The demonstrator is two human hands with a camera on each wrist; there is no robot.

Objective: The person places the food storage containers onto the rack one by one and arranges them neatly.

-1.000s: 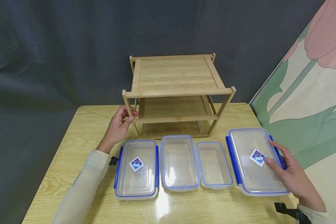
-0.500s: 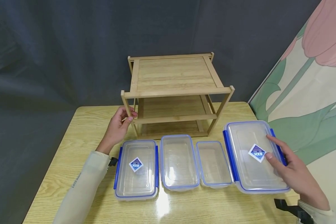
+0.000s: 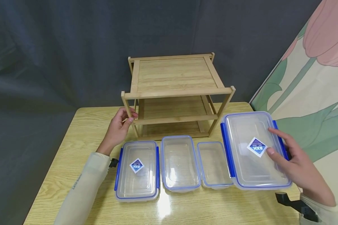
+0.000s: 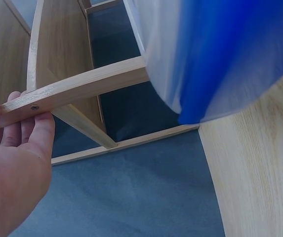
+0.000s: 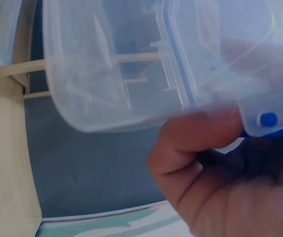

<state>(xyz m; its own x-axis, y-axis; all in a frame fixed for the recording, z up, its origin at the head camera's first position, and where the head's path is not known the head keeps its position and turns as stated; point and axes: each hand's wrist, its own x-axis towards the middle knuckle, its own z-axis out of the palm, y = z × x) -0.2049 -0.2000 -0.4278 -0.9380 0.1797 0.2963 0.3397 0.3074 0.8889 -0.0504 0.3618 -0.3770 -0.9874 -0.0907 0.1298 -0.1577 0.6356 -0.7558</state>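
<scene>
My left hand [image 3: 116,129] grips the front left post of a three-tier wooden shelf rack [image 3: 177,75], fingers curled behind the post and thumb in front. In the left wrist view, the wooden post [image 4: 82,86] runs through those fingers. My right hand [image 3: 295,162] holds a clear lidded food container [image 3: 259,125] with blue side clips by its right side, thumb on the lid and other fingers bent against the side and underneath. A diamond-shaped sticker marks its lid. From the right wrist view, the container's clear wall [image 5: 111,98] rises above my bent finger.
On the table [image 3: 59,165], a second lidded container [image 3: 140,184] with blue clips lies at left. Beside it stand two blue-rimmed clear containers [image 3: 180,162], one larger than the other. A dark curtain [image 3: 101,47] hangs behind; a flower-printed cloth [image 3: 295,93] borders the right.
My right hand has raised the lidded container off the table and moved it slightly toward the rack. The left hand keeps its grip on the post.
</scene>
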